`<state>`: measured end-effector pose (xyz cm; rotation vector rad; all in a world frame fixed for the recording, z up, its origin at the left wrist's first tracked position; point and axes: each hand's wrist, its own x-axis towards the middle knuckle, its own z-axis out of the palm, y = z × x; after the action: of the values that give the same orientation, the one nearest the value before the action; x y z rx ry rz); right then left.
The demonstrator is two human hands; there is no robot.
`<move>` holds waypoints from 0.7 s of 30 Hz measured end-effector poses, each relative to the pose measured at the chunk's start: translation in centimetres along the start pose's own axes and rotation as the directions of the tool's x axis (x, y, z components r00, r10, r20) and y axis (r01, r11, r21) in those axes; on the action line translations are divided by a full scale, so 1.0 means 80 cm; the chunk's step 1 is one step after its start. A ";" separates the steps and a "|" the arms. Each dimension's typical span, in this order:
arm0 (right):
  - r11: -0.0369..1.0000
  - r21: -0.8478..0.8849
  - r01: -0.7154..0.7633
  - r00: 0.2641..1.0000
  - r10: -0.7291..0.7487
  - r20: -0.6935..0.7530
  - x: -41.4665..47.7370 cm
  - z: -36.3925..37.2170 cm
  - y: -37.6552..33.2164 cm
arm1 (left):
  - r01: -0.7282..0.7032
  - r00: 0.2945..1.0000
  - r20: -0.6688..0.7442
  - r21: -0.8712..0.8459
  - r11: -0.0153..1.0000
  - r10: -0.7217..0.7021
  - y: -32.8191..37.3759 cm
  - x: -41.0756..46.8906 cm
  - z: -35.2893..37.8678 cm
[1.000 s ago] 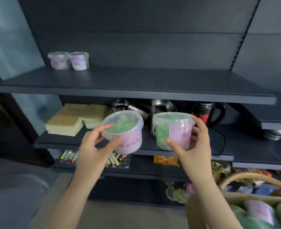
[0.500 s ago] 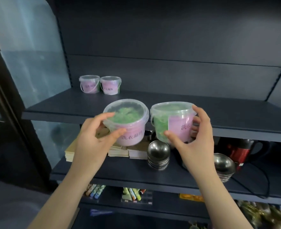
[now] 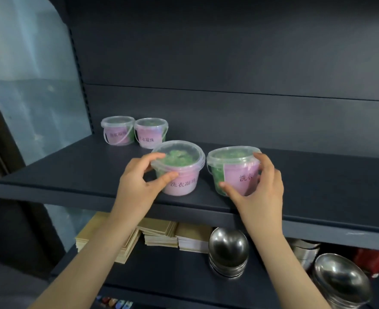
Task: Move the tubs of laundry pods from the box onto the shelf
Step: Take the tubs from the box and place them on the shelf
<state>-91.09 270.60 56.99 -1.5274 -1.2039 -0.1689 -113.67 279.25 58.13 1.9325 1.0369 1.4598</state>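
Right, both hands were up at the shelf (image 3: 68, 172), and each one was loaded. The left hand (image 3: 139, 184) had its thumb across the pink label and its fingers curled over the lid rim of the left tub (image 3: 179, 157). The right hand (image 3: 261, 192) wrapped the right tub (image 3: 233, 166), thumb low on the front and fingers round the far side. Both tubs of green pods were right at the shelf's front lip, close beside each other but apart. Whether their bases were down on the board or a shade above it could not be told. Well behind them, at the left near the back panel, the back pair of tubs (image 3: 117, 130) stood side by side; the box was out of view. The danger, as I read it, was that front edge: let go with a base hanging over the lip and a tub could tip forward and drop onto the stacked steel bowls (image 3: 228, 248) or the stacks of yellow paper (image 3: 159, 235) on the lower shelf. The left grip looked the riskier one, since fingers hooked on a lid rim could pop the lid if the tub snagged, and that would spill pods. Pushing both back at once could knock the two together, or run the left tub into the back pair and shove it crooked. The loose plastic handles might catch a finger on release too.
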 end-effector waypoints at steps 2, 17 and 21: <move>0.999 -0.046 0.016 1.000 -0.015 0.011 0.008 0.009 0.000 | 0.015 1.000 -0.004 0.010 1.000 -0.015 -0.013 0.014 0.006; 0.976 -0.211 0.056 0.983 -0.017 0.182 0.098 0.026 0.012 | -0.172 0.967 0.231 0.292 0.941 0.104 -0.067 0.127 0.002; 0.952 -0.306 0.030 0.977 0.036 0.208 0.136 0.053 0.007 | -0.265 0.941 0.301 0.373 0.889 0.154 -0.074 0.170 0.012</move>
<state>-87.63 280.36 62.33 -1.8560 -1.3922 -0.2030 -112.50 293.78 61.08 2.5306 1.0980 1.1027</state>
